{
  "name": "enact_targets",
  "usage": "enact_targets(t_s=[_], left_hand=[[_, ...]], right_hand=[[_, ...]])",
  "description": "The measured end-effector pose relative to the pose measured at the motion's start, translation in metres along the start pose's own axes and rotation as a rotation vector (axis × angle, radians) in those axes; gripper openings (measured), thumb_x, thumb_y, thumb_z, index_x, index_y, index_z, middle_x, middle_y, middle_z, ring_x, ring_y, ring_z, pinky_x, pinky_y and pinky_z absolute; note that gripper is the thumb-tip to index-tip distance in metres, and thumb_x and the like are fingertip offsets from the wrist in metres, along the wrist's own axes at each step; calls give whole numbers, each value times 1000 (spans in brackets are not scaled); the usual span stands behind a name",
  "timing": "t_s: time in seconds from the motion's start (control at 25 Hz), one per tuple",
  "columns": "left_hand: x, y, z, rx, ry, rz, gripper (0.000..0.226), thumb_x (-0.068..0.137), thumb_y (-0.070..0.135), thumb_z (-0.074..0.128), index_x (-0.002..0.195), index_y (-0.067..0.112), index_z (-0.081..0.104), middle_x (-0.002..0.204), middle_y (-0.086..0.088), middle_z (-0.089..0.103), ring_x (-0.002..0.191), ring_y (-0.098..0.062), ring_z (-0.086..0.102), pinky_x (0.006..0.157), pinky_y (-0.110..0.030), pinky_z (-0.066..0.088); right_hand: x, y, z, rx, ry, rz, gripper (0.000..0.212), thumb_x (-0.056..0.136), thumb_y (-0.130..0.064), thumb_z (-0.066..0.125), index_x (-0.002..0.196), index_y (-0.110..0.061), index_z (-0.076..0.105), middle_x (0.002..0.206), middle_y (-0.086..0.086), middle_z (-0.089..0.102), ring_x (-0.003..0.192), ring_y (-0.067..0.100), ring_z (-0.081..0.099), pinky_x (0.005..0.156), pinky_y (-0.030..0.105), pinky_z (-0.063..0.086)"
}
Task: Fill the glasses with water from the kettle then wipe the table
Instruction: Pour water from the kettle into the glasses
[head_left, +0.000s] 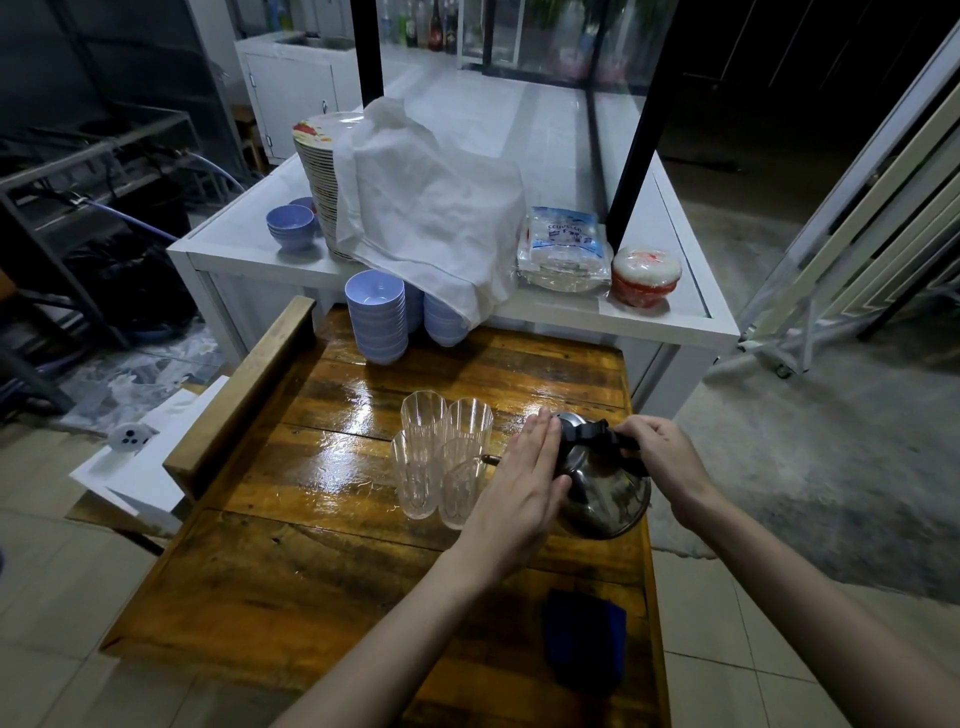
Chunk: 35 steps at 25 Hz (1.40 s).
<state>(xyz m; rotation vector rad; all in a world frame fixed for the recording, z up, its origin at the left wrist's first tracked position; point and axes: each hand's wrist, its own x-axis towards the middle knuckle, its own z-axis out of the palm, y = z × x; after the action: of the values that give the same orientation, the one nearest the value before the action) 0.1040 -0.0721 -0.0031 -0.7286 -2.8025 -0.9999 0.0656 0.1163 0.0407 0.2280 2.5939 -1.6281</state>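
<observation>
glasses (444, 457) left of kettle (605, 486), cloth (586, 636) nearer

Tilted kettle (605, 488) beside four glasses (441, 457)

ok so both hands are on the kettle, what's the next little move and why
Probably tip the kettle a bit further toward the nearest glass. The right hand grips the handle, the left hand lies flat on its lid side, and the spout sits by that glass's rim. All four glasses look empty, and I can't see water flowing yet.
</observation>
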Motion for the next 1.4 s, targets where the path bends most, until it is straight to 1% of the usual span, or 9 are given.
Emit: enact_targets(t_s=[0.16, 0.32, 0.48, 0.6, 0.68, 0.88, 1.08, 1.24, 1.4], left_hand=[[3, 2, 0, -8, -4, -3, 61, 104, 34, 26, 154, 13, -3, 161, -1, -11, 148, -8, -14, 122, -32, -1], [4, 5, -1, -18, 4, -8, 61, 104, 34, 26, 154, 13, -3, 161, 0, -13, 148, -8, -15, 122, -32, -2], [4, 6, -3, -31, 0, -11, 61, 104, 33, 27, 154, 13, -2, 161, 0, -12, 148, -8, -14, 122, -30, -3], [4, 4, -2, -23, -2, -10, 61, 104, 33, 27, 154, 13, -2, 161, -1, -12, 148, -8, -14, 122, -32, -2], [4, 2, -3, -24, 0, -10, 60, 104, 33, 26, 154, 13, -2, 161, 0, -11, 148, -8, -13, 122, -32, -1], [4, 2, -4, -32, 8, -8, 60, 104, 35, 24, 154, 15, -3, 161, 2, -13, 148, -6, -14, 122, -31, -2], [6, 3, -5, -29, -1, -8, 60, 104, 33, 26, 154, 14, -2, 160, 1, -13, 148, -8, -14, 122, -31, -3], [10, 2, -6, -21, -4, -5, 61, 104, 34, 26, 154, 14, -3, 160, 2, -14, 148, -8, -14, 122, -32, -2], [11, 4, -6, -27, -2, -5, 61, 104, 35, 26, 154, 14, -3, 161, 1, -13, 148, -8, -14, 123, -33, -1]], right_hand=[[3, -1, -2, -16, 21, -16, 35, 95, -25, 51, 64, -15, 61, 69, 6, 60, 72, 21, 56, 68, 38, 44], [3, -3, -4, -5, 31, -31, 34, 94, -25, 52, 64, -13, 64, 70, 8, 61, 73, 23, 58, 67, 39, 46], [5, -5, -3, -15, 60, -54, 35, 92, -26, 54, 67, -4, 65, 69, 12, 62, 72, 25, 60, 67, 41, 48], [4, -10, -1, -30, 75, -77, 36, 94, -23, 53, 66, -4, 65, 68, 14, 63, 68, 22, 60, 63, 37, 48], [3, -14, 0, -31, 80, -81, 36, 95, -20, 52, 62, -10, 63, 64, 8, 61, 65, 18, 57, 60, 32, 46], [5, -12, 2, -29, 127, -90, 35, 94, -20, 54, 66, -4, 66, 65, 9, 61, 68, 20, 58, 62, 35, 47], [9, -17, -1, -72, 143, -94, 36, 91, -18, 55, 56, -11, 60, 56, 2, 55, 59, 15, 51, 56, 30, 41], [14, -17, -3, -90, 149, -103, 38, 91, -20, 55, 62, 5, 60, 58, 7, 54, 59, 17, 51, 58, 33, 41], [16, -17, -5, -94, 146, -123, 40, 91, -22, 55, 66, 10, 59, 60, 11, 53, 60, 18, 50, 59, 35, 40]])
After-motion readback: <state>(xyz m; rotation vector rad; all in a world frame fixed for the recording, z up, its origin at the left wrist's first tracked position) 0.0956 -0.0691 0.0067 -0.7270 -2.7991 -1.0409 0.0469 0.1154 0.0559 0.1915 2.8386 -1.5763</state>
